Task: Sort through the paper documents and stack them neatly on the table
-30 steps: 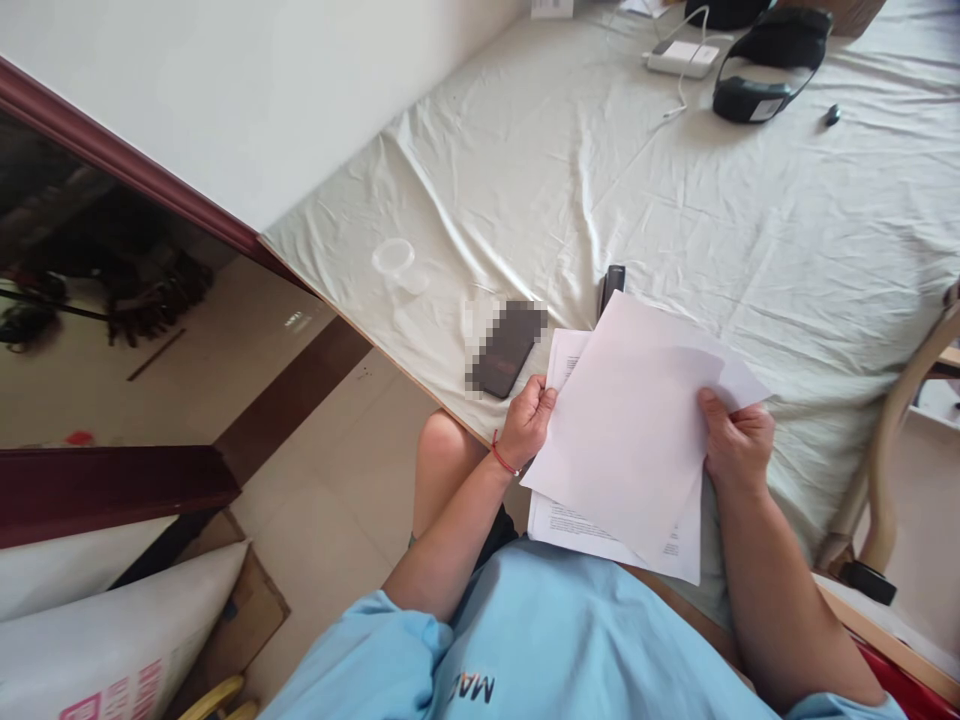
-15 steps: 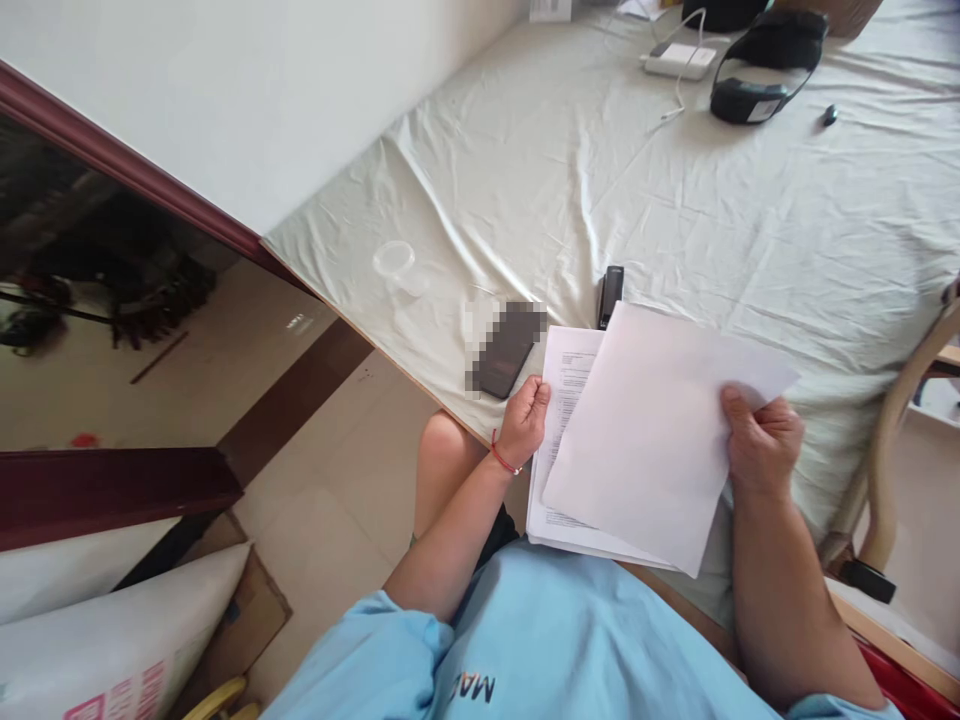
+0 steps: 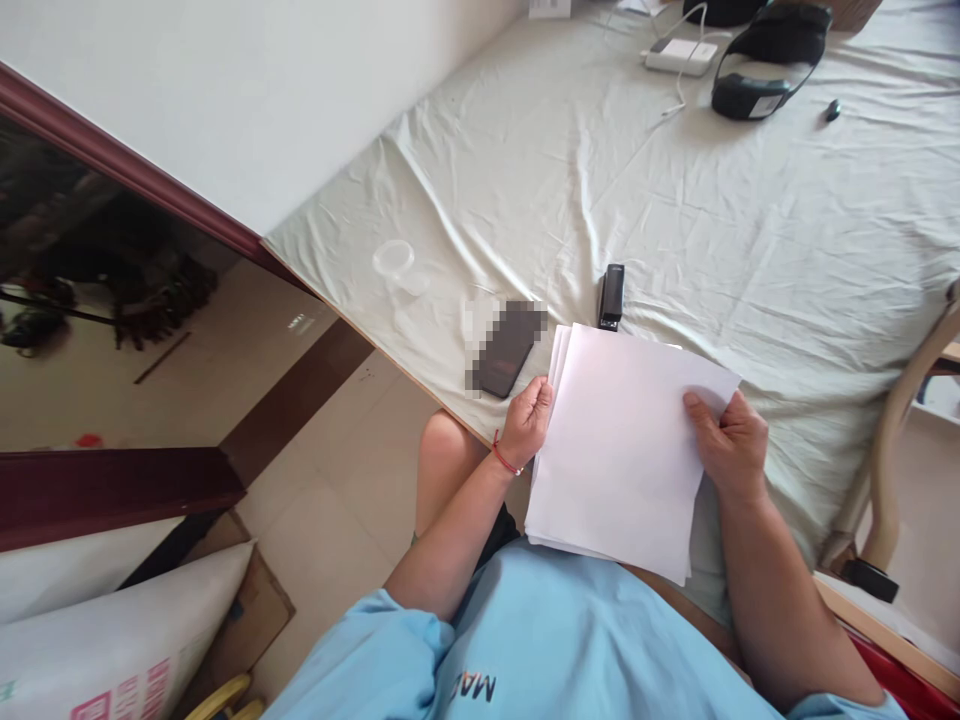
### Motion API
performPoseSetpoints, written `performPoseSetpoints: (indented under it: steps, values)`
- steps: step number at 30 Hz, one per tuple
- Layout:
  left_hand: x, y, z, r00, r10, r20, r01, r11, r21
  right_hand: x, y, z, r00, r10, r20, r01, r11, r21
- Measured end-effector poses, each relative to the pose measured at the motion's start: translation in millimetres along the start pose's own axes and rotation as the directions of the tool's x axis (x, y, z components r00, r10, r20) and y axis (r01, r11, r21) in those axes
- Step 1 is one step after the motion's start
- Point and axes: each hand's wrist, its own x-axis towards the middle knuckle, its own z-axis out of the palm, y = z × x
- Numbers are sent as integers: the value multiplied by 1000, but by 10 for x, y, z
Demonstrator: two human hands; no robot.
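A blank white sheet (image 3: 622,450) lies over a stack of papers (image 3: 556,365), whose edges show at its left and bottom. My left hand (image 3: 527,420), with a red string at the wrist, pinches the left edge of the stack. With the thumb on top, my right hand (image 3: 731,440) grips the right side of the blank sheet; its other fingers are partly hidden beneath. Just beyond the top edge of the paper is a black stapler (image 3: 612,296). A dark phone (image 3: 510,352), partly pixelated, lies left of the papers near the table edge.
A pale cloth (image 3: 697,220) with wrinkles covers the table. Farther left lies a clear plastic lid (image 3: 394,260). At the back are a white box with a cable (image 3: 681,57) and a black headset (image 3: 750,95). A curved chair arm (image 3: 892,450) stands at the right.
My right hand has moved left with the blank sheet, which now covers the printed page. The sheet lines up more closely with the stack. My left hand has stayed nearly still.
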Motion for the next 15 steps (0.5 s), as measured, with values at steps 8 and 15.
performPoseSetpoints:
  steps: [8,15]
  values:
    - [-27,-39,-14,993,-105,55,106,994,-5,18,-20,43,999,-39,-24,38,998,-56]
    - [-130,122,90,987,-142,71,152,974,-168,73,-106,-24,993,96,73,-108,975,192]
